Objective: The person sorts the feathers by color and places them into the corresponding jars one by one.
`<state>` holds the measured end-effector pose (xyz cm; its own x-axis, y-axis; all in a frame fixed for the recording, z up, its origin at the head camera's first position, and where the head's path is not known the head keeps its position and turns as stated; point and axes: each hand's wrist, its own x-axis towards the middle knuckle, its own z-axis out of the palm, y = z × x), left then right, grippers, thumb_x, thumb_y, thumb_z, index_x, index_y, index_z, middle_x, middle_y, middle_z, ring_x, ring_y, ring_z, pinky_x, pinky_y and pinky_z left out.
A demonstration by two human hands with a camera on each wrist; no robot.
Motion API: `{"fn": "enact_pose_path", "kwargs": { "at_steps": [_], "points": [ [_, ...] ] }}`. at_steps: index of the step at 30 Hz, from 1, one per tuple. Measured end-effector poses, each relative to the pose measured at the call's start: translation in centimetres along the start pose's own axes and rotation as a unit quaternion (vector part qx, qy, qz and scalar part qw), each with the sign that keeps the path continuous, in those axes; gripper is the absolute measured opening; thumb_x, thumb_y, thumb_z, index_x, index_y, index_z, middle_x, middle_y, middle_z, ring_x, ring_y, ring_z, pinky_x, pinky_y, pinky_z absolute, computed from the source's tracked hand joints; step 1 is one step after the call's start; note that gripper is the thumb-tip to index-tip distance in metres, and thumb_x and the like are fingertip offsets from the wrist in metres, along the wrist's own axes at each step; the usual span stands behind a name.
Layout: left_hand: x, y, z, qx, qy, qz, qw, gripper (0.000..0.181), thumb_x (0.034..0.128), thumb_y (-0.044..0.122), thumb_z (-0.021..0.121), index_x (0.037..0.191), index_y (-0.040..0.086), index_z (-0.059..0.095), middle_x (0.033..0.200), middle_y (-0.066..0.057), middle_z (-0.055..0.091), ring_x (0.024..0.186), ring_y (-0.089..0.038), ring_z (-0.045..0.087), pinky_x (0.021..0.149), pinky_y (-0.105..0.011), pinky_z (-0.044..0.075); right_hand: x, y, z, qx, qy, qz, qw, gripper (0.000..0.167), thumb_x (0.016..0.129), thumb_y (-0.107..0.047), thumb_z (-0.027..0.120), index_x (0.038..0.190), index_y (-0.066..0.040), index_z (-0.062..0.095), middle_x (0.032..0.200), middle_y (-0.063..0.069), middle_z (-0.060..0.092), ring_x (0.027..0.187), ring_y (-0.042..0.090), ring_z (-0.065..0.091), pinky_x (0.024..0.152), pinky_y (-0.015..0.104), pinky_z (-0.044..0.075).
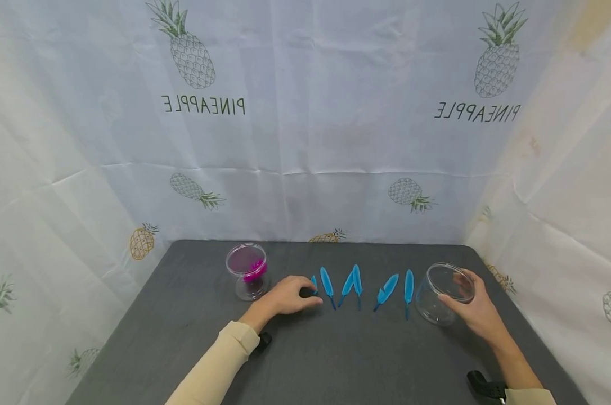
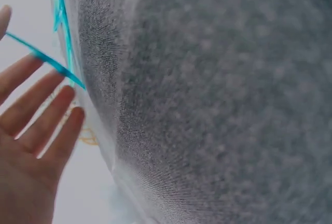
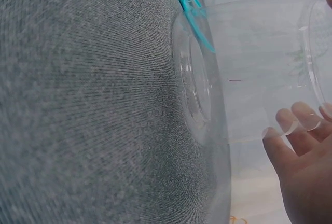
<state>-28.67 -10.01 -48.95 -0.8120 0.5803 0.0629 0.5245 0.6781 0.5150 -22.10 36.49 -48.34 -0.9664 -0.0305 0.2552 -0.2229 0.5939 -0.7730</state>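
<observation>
My left hand (image 1: 291, 295) is beside the leftmost blue feather (image 1: 314, 283), which it partly hides; thumb and index stand apart. In the left wrist view the fingers of that hand (image 2: 31, 130) are extended, and the feather's shaft (image 2: 59, 68) crosses by the fingertips. My right hand (image 1: 475, 309) grips the clear jar (image 1: 434, 306) near its rim, thumb on the near side. The right wrist view shows the fingers of that hand (image 3: 306, 156) curled along the wall of the upright jar (image 3: 249, 68), whose base is at the dark tabletop. More blue feathers (image 1: 326, 282) lie between the hands.
At the back left of the dark table (image 1: 184, 315) stands a clear footed bowl (image 1: 250, 288) with something bright pink (image 1: 255, 271) in it. White pineapple-print cloth (image 1: 305, 135) hangs behind and on both sides of the table.
</observation>
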Motion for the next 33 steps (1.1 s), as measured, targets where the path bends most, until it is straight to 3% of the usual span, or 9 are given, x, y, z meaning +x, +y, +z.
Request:
{"fn": "enact_pose_path", "kwargs": {
  "at_steps": [4, 8, 14, 19, 28, 33],
  "points": [
    [0.1, 0.3, 0.0, 0.000, 0.056, 0.025, 0.9981, 0.037, 0.0986, 0.046, 0.064, 0.114, 0.014, 0.076, 0.115, 0.002, 0.073, 0.112, -0.018, 0.066, 0.100, -0.042, 0.053, 0.0, -0.1, 0.0, 0.005, -0.001, 0.000, 1.0000, 0.097, 0.098, -0.022, 0.071, 0.159, 0.003, 0.000, 0.151, 0.038, 0.027, 0.140, 0.055, 0.027, 0.090, -0.005, 0.026],
    [0.2, 0.6, -0.1, 0.009, 0.120, 0.065, 0.9906, 0.024, 0.1004, 0.036, 0.065, 0.104, 0.015, 0.078, 0.102, 0.005, 0.075, 0.097, -0.012, 0.069, 0.089, -0.037, 0.057, 0.0, -0.2, 0.0, 0.007, 0.000, -0.004, 1.0000, 0.097, 0.098, -0.021, 0.071, 0.159, 0.003, -0.001, 0.151, 0.038, 0.027, 0.138, 0.057, 0.027, 0.090, -0.005, 0.027],
    [0.6, 1.2, -0.3, 0.015, 0.216, 0.109, 0.9702, 0.013, 0.0980, 0.021, 0.070, 0.095, 0.011, 0.078, 0.088, 0.003, 0.075, 0.080, -0.010, 0.069, 0.074, -0.030, 0.059, 0.0, -0.1, 0.0, 0.003, 0.006, -0.004, 1.0000, 0.097, 0.097, -0.021, 0.072, 0.158, 0.004, 0.001, 0.152, 0.037, 0.028, 0.136, 0.057, 0.030, 0.090, -0.005, 0.026],
    [0.8, 1.6, -0.7, 0.020, 0.278, 0.115, 0.9535, 0.011, 0.0968, 0.019, 0.071, 0.095, 0.009, 0.078, 0.083, 0.002, 0.074, 0.070, -0.008, 0.065, 0.066, -0.026, 0.056, 0.0, 0.0, 0.0, -0.001, 0.005, 0.000, 1.0000, 0.098, 0.097, -0.023, 0.072, 0.159, 0.003, 0.000, 0.152, 0.037, 0.028, 0.137, 0.056, 0.030, 0.089, -0.006, 0.026],
    [1.3, 2.9, -1.0, -0.015, 0.341, 0.144, 0.9289, 0.007, 0.0957, 0.011, 0.072, 0.095, 0.005, 0.074, 0.081, -0.003, 0.075, 0.066, -0.010, 0.067, 0.063, -0.024, 0.057, -0.1, -0.1, -0.1, -0.002, 0.006, 0.002, 1.0000, 0.098, 0.097, -0.024, 0.072, 0.159, 0.002, 0.000, 0.153, 0.036, 0.028, 0.137, 0.056, 0.031, 0.088, -0.005, 0.027],
    [1.3, 4.2, -1.1, -0.042, 0.341, 0.156, 0.9261, 0.005, 0.0957, 0.008, 0.071, 0.096, 0.003, 0.073, 0.082, -0.006, 0.074, 0.066, -0.011, 0.068, 0.062, -0.021, 0.057, -0.1, -0.2, 0.0, -0.003, 0.007, 0.002, 1.0000, 0.097, 0.098, -0.024, 0.071, 0.159, 0.003, 0.001, 0.152, 0.036, 0.029, 0.137, 0.056, 0.031, 0.087, -0.005, 0.027]
  ]
}}
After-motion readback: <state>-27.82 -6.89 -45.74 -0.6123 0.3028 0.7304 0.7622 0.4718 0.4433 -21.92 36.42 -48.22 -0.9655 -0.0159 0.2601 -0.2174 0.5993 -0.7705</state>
